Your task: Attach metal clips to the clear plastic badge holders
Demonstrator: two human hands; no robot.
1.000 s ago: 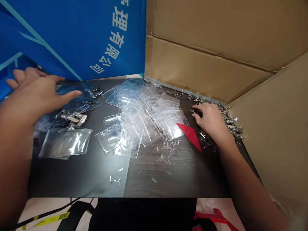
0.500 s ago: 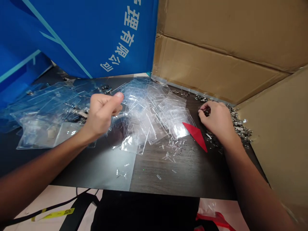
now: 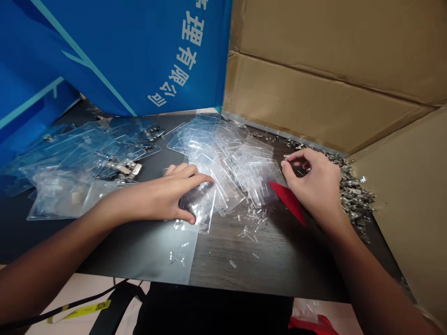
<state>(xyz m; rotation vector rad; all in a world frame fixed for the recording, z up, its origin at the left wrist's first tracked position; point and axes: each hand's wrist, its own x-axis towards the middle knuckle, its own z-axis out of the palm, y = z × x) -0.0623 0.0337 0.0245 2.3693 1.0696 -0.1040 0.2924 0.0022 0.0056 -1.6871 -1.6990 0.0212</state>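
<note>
Lettering [image 3: 186, 57] reads 理有限公司 — left hand [image 3: 178, 191] lies spread on clear sleeves [image 3: 206, 203], right hand [image 3: 311, 182] curled, contents unclear.

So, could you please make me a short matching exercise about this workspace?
Things:
1. Left hand
2. Right hand
3. Red triangular piece
4. Yellow tag

Descriptions:
A. Below the near edge of the tabletop
B. Thumb and index finger curled toward each other
C. Just right of the small clear plastic strips
D. Fingers and thumb apart over the middle pile of clear badge sleeves

Pairs: 1-D, 2-B, 3-C, 4-A
</note>
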